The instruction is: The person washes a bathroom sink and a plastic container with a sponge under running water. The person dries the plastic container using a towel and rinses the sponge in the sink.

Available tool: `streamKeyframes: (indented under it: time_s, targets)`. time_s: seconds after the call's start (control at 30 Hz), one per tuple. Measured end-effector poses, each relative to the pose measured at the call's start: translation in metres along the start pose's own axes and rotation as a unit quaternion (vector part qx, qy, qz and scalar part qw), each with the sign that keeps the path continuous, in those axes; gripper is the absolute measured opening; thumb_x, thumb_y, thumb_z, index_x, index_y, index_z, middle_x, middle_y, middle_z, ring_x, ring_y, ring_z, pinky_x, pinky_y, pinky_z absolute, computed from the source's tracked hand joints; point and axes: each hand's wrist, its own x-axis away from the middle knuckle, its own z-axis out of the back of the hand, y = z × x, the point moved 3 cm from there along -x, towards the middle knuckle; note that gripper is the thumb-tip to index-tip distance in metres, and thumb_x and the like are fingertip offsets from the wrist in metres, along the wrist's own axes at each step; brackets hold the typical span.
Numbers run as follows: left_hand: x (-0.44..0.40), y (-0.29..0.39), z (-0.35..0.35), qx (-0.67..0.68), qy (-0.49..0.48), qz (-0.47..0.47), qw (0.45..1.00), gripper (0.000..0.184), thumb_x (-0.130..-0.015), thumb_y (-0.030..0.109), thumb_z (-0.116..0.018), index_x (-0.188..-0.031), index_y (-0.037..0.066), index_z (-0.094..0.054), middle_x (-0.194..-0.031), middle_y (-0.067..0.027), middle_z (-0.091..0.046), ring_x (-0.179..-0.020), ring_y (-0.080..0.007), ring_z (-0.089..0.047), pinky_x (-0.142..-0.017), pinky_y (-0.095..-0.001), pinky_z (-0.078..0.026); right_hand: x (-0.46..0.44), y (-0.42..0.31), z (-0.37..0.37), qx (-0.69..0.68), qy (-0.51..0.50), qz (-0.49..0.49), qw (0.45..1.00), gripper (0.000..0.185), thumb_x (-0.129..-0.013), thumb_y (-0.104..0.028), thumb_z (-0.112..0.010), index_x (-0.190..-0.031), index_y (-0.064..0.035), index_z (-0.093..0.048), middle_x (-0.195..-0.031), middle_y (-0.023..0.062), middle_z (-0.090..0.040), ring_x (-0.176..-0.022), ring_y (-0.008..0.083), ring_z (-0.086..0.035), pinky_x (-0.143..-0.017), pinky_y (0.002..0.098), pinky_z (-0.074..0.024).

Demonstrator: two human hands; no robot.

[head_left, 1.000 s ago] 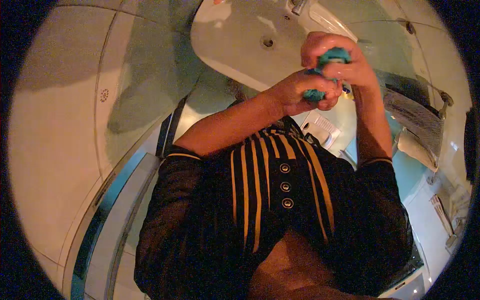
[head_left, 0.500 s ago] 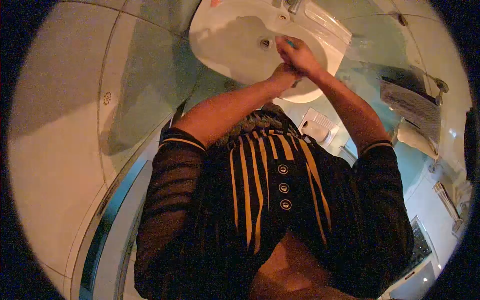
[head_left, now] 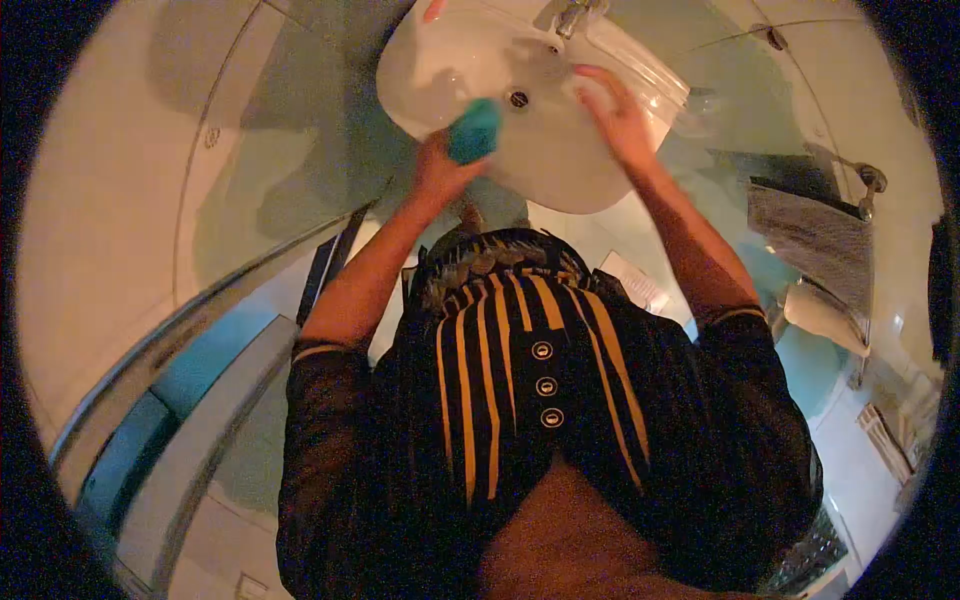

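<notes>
My left hand (head_left: 450,165) grips a teal cloth (head_left: 474,131) over the left front part of the white sink (head_left: 550,165). The cloth is bunched and a little blurred. Apart from it, my right hand (head_left: 615,115) hangs over the right side of the basin, its fingers spread and nothing between them. Between the two hands the drain (head_left: 518,99) shows. The metal faucet (head_left: 572,18) stands at the back of the sink, beyond my right hand.
A pink object (head_left: 433,11) lies on the sink's back left rim. Grey towels (head_left: 808,225) hang from a rail at the right, with a pale item (head_left: 825,315) below. A white floor fixture (head_left: 633,279) shows beyond my body.
My hands, together around the teal cloth before, have parted. The left has moved left with the cloth, and the right has let go and opened over the basin.
</notes>
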Motion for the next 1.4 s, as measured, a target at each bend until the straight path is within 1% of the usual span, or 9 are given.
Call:
streamKeyframes:
  time_s: [0.07, 0.13, 0.23, 0.3, 0.47, 0.8, 1.03, 1.2, 1.4]
  targets:
    - [0.046, -0.006, 0.035, 0.028, 0.086, 0.158, 0.983, 0.045, -0.058, 0.022, -0.071, -0.096, 0.004, -0.056, -0.090, -0.0142, -0.060, -0.083, -0.0274, -0.058, -0.075, -0.0350, -0.045, 0.006, 0.014, 0.054, 0.026, 0.068, 0.045, 0.996, 0.026, -0.081, -0.018, -0.053, -0.105, -0.0071, -0.054, -0.104, 0.0072, -0.057, -0.099, 0.0196, -0.051, -0.087, 0.0302, -0.0376]
    - [0.095, -0.032, 0.052, -0.165, 0.120, 0.226, 0.953, 0.043, -0.059, 0.021, -0.070, -0.095, 0.003, -0.055, -0.092, -0.0147, -0.059, -0.087, -0.0252, -0.056, -0.076, -0.0355, -0.043, 0.003, 0.035, 0.101, 0.150, 0.077, 0.105, 0.980, 0.028, -0.080, -0.021, -0.055, -0.104, -0.0078, -0.056, -0.105, 0.0084, -0.057, -0.099, 0.0236, -0.052, -0.086, 0.0323, -0.0396]
    - [0.165, -0.065, 0.051, -0.067, 0.178, 0.281, 0.941, 0.039, -0.062, 0.021, -0.071, -0.093, 0.003, -0.055, -0.089, -0.0124, -0.059, -0.083, -0.0240, -0.055, -0.076, -0.0346, -0.042, -0.006, 0.074, 0.117, 0.341, 0.014, 0.072, 0.937, 0.032, -0.077, -0.025, -0.058, -0.104, -0.0079, -0.056, -0.106, 0.0110, -0.057, -0.099, 0.0261, -0.053, -0.083, 0.0341, -0.0420]
    - [0.217, -0.067, 0.036, 0.246, 0.364, 0.357, 0.824, 0.035, -0.065, 0.018, -0.070, -0.092, 0.004, -0.055, -0.087, -0.0079, -0.059, -0.078, -0.0202, -0.055, -0.073, -0.0321, -0.041, -0.012, 0.093, 0.116, 0.365, -0.035, 0.064, 0.928, 0.037, -0.076, -0.031, -0.059, -0.106, -0.0087, -0.056, -0.104, 0.0108, -0.059, -0.093, 0.0279, -0.056, -0.080, 0.0353, -0.0441]
    - [0.285, -0.062, 0.013, 0.369, 0.359, 0.320, 0.795, 0.033, -0.066, 0.015, -0.069, -0.094, 0.003, -0.055, -0.083, -0.0047, -0.058, -0.076, -0.0160, -0.054, -0.071, -0.0269, -0.040, -0.016, 0.120, 0.101, 0.440, -0.164, -0.010, 0.883, 0.037, -0.080, -0.039, -0.052, -0.104, -0.0110, -0.057, -0.098, 0.0128, -0.059, -0.087, 0.0303, -0.057, -0.074, 0.0359, -0.0454]
    - [0.372, -0.056, 0.021, 0.457, 0.430, 0.373, 0.683, 0.021, -0.071, 0.014, -0.064, -0.090, 0.007, -0.058, -0.085, -0.0030, -0.061, -0.078, -0.0135, -0.057, -0.070, -0.0272, -0.044, 0.115, 0.061, 0.144, 0.264, -0.100, 0.064, 0.957, 0.024, -0.086, -0.022, -0.047, -0.095, -0.0025, -0.058, -0.096, 0.0137, -0.059, -0.091, 0.0260, -0.056, -0.080, 0.0328, -0.0420]
    - [0.421, -0.086, 0.041, 0.510, 0.373, 0.354, 0.690, 0.019, -0.072, 0.015, -0.064, -0.089, 0.007, -0.058, -0.086, -0.0025, -0.060, -0.078, -0.0138, -0.057, -0.070, -0.0268, -0.044, 0.246, -0.048, 0.037, 0.131, -0.316, 0.145, 0.929, 0.021, -0.084, -0.020, -0.051, -0.090, -0.0020, -0.059, -0.094, 0.0133, -0.060, -0.088, 0.0270, -0.056, -0.079, 0.0360, -0.0430]
    - [0.504, -0.084, 0.100, 0.446, 0.364, 0.301, 0.760, 0.019, -0.073, 0.015, -0.063, -0.087, 0.004, -0.058, -0.082, -0.0029, -0.059, -0.075, -0.0131, -0.055, -0.066, -0.0263, -0.042, 0.311, -0.101, -0.076, 0.137, -0.412, 0.155, 0.887, 0.018, -0.082, -0.020, -0.052, -0.094, -0.0085, -0.060, -0.083, 0.0112, -0.060, -0.081, 0.0282, -0.056, -0.073, 0.0381, -0.0447]
    - [0.644, -0.078, 0.123, 0.424, 0.499, 0.344, 0.672, 0.015, -0.074, 0.014, -0.062, -0.085, 0.004, -0.056, -0.077, -0.0023, -0.057, -0.074, -0.0126, -0.054, -0.064, -0.0251, -0.042, 0.338, -0.134, -0.163, 0.140, -0.490, 0.150, 0.847, 0.022, -0.080, -0.028, -0.053, -0.091, -0.0116, -0.061, -0.082, 0.0128, -0.060, -0.077, 0.0293, -0.057, -0.068, 0.0379, -0.0440]
